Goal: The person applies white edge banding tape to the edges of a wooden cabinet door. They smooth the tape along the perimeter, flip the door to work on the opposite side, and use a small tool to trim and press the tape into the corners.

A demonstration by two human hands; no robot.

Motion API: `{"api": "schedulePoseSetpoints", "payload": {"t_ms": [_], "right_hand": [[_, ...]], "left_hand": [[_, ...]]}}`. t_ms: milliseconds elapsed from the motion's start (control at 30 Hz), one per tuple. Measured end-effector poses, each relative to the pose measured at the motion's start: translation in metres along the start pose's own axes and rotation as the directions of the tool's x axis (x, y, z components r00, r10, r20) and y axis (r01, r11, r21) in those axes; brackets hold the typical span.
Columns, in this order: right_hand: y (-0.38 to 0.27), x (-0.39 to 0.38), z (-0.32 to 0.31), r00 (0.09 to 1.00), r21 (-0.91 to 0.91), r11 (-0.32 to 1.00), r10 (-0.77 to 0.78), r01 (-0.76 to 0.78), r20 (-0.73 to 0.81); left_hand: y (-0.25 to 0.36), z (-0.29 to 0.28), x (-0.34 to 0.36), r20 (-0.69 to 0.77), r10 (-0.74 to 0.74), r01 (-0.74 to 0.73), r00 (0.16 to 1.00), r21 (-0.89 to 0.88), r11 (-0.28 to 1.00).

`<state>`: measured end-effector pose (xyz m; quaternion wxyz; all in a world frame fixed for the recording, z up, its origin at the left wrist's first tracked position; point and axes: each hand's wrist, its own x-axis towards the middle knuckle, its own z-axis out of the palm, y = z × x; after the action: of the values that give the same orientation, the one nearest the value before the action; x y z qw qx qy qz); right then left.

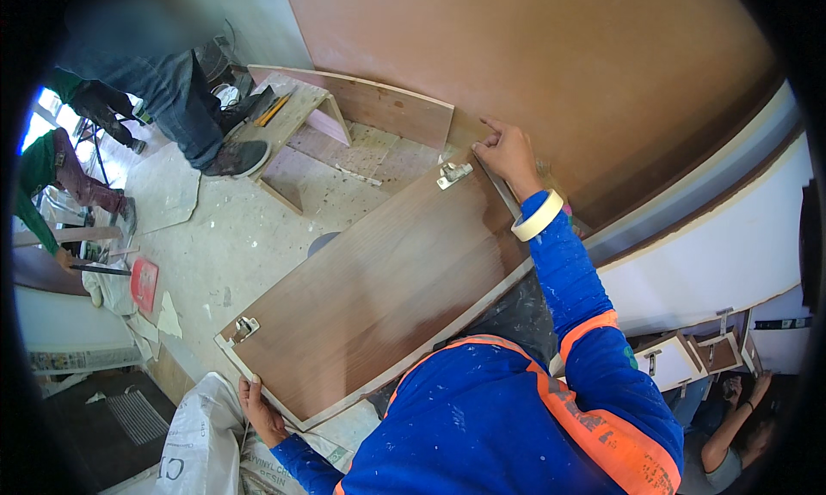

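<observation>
A long brown wood-veneer panel (370, 297) with pale edges slants across the middle, in front of my body. It carries two metal hinges, one (245, 328) near its left end and one (454, 175) near its upper right corner. My left hand (262, 409) grips the left end at the lower corner, fingers wrapped on the edge. My right hand (508, 157) holds the upper right end, thumb on the edge and index finger raised. A cream tape roll (538, 215) circles my right wrist, over the blue sleeve.
A person (172, 108) stands on a wooden step bench (292, 112); a co-worker (47, 185) bends at left near a red dustpan (143, 284). Another person (723, 443) works at small boxes (667, 361), lower right. A tall brown board (602, 82) rises behind; white sacks (198, 435) lie lower left.
</observation>
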<state>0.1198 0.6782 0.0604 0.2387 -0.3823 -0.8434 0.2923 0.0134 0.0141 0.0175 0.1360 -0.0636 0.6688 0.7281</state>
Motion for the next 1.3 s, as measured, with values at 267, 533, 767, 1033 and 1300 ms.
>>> {"api": "schedulePoseSetpoints", "payload": {"t_ms": [267, 533, 767, 1033, 1300], "right_hand": [[-0.003, -0.003, 0.003, 1.0, 0.046, 0.999, 0.025, -0.025, -0.013], [-0.005, -0.021, 0.006, 0.955, -0.274, 0.951, -0.205, 0.143, -0.215], [-0.022, -0.032, 0.006, 0.974, -0.412, 0.9, -0.202, 0.144, -0.102], [-0.017, -0.017, 0.016, 0.99, -0.387, 0.92, -0.103, 0.057, -0.098], [-0.021, -0.003, 0.02, 0.999, -0.398, 0.917, 0.0, -0.02, -0.051]], "left_hand": [[0.004, 0.002, -0.004, 0.0, 0.015, -0.015, 1.0, 0.034, 0.999], [0.008, 0.011, -0.006, -0.013, 0.02, -0.019, 1.0, 0.041, 0.999], [0.005, 0.005, -0.002, 0.004, 0.008, -0.008, 1.0, 0.018, 1.0], [0.008, 0.009, -0.003, -0.004, 0.01, -0.01, 1.0, 0.035, 0.999], [0.014, 0.017, -0.008, 0.009, 0.026, -0.026, 1.0, 0.029, 0.999]]}}
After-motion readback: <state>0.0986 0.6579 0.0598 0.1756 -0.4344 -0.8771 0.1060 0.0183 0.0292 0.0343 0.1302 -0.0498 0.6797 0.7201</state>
